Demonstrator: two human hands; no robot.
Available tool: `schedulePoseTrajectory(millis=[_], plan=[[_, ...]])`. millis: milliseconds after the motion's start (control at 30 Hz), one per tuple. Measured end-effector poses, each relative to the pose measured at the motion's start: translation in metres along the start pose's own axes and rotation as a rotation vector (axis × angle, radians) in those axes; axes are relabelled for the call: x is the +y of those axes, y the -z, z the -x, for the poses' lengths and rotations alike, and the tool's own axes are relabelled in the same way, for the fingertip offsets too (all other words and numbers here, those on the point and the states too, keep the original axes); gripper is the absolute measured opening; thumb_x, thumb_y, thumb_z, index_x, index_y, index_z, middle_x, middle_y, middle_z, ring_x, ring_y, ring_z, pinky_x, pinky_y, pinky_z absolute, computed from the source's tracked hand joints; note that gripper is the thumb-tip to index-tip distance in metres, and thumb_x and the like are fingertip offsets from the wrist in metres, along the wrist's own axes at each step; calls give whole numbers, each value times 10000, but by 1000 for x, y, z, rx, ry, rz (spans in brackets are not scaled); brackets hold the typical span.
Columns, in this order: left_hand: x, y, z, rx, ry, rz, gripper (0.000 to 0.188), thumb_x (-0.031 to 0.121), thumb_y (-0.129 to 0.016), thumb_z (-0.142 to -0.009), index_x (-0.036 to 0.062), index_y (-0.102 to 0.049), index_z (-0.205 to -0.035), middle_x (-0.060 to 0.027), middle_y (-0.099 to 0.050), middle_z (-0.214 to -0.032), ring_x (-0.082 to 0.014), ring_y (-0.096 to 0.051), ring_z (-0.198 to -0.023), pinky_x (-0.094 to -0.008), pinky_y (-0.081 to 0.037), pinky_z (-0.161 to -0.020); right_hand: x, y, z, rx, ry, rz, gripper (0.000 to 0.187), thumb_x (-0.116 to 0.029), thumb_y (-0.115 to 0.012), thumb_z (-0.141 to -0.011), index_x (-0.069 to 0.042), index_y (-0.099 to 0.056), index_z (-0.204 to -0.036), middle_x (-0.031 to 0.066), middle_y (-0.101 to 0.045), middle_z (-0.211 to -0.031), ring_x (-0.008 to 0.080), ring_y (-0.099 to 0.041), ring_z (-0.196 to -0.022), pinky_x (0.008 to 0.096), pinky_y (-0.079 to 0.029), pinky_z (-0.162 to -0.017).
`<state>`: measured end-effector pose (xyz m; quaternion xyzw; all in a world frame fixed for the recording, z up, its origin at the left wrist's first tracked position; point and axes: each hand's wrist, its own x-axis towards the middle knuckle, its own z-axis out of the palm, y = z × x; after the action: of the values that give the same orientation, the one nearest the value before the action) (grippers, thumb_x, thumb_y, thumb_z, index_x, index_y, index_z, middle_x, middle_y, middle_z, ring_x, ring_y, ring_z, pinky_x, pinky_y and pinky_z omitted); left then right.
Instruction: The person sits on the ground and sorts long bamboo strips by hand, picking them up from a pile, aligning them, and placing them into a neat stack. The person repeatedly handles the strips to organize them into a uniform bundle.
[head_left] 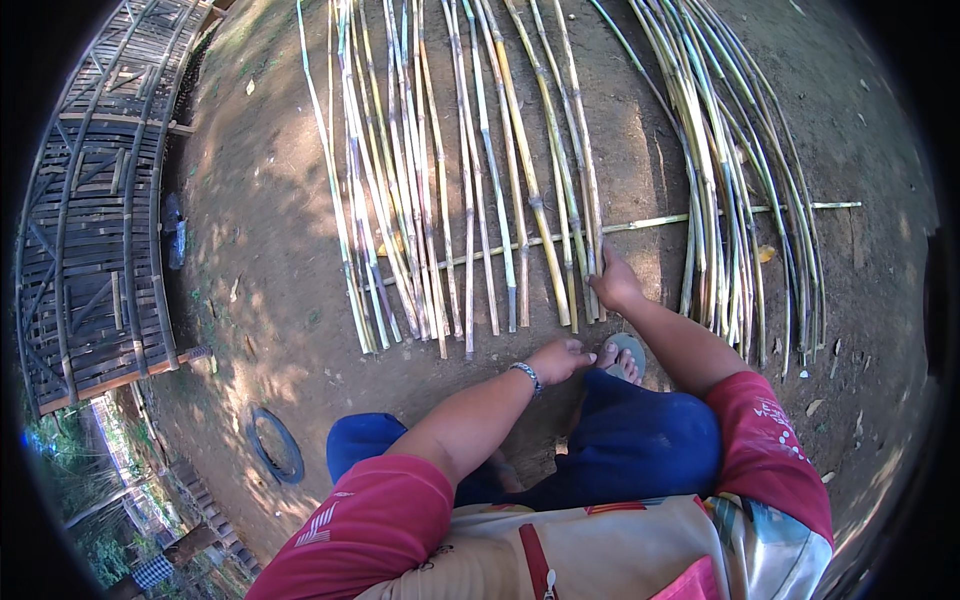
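Several long, thin bamboo poles [468, 200] lie side by side on the ground in front of me, their near ends roughly lined up. At the right edge of this row, my right hand [617, 283] has its fingers around the near part of the last bamboo pole [588, 190]. My left hand [560, 362] hovers just short of the pole ends, close to my sandalled foot; its fingers are loosely bent and a little apart, with nothing visible in them. Beneath the row runs a single crosswise pole [650, 224].
A denser bundle of bamboo poles [715, 170] lies to the right, across the same crosswise pole. At the left stands a slatted bamboo platform [95, 200]. A dark rubber ring [262, 447] and a clear plastic bottle [178, 245] lie on the bare soil.
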<state>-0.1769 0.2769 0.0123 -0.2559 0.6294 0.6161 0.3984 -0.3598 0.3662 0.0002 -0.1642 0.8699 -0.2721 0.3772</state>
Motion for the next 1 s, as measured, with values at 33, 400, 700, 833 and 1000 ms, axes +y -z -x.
schedulePoseTrajectory(millis=[33, 400, 700, 833, 1000], plan=[[-11, -1, 0, 15, -12, 43, 783, 396, -692, -890, -138, -401, -1383, -260, -528, -1371, -294, -533, -1269, -335, -418, -1051, -4, 1, 4, -18, -14, -12, 769, -211, -688, -838, -10, -300, -1472, 289, -545, -1305, 424, -529, -1216, 445, -413, -1049], [-78, 27, 71, 196, 58, 143, 571, 347, -667, -920, -59, -528, -1296, -192, -618, -1256, -260, -612, -1114, -354, -471, -938, -23, 5, 11, 59, -62, 281, 830, -374, -677, -864, -49, -270, -1509, 306, -337, -1453, 434, -417, -1318, 447, -386, -1089], [-151, 84, 98, 824, 99, 1156, 553, 353, -386, -1043, 36, -267, -1480, -186, -455, -1425, -299, -510, -1263, -470, -444, -992, -28, -13, 13, 76, -43, 319, 892, -330, -699, -851, -12, -192, -1513, 310, -289, -1472, 446, -342, -1365, 446, -325, -1141], [-126, 82, 82, 801, 137, 1242, 512, 299, -360, -1051, 39, -266, -1481, -188, -466, -1415, -308, -534, -1225, -461, -484, -948, -19, -15, 13, 94, -25, 309, 892, -304, -709, -836, 15, -203, -1498, 334, -326, -1424, 470, -377, -1323, 456, -339, -1127], [-164, 77, 40, 926, 44, 1220, 259, 157, -425, -1010, -46, -507, -1149, -131, -613, -960, -214, -611, -738, -352, -531, -589, -12, -22, 11, 78, 48, 296, 921, -289, -715, -828, 27, -168, -1499, 344, -341, -1406, 484, -388, -1306, 463, -348, -1118]])
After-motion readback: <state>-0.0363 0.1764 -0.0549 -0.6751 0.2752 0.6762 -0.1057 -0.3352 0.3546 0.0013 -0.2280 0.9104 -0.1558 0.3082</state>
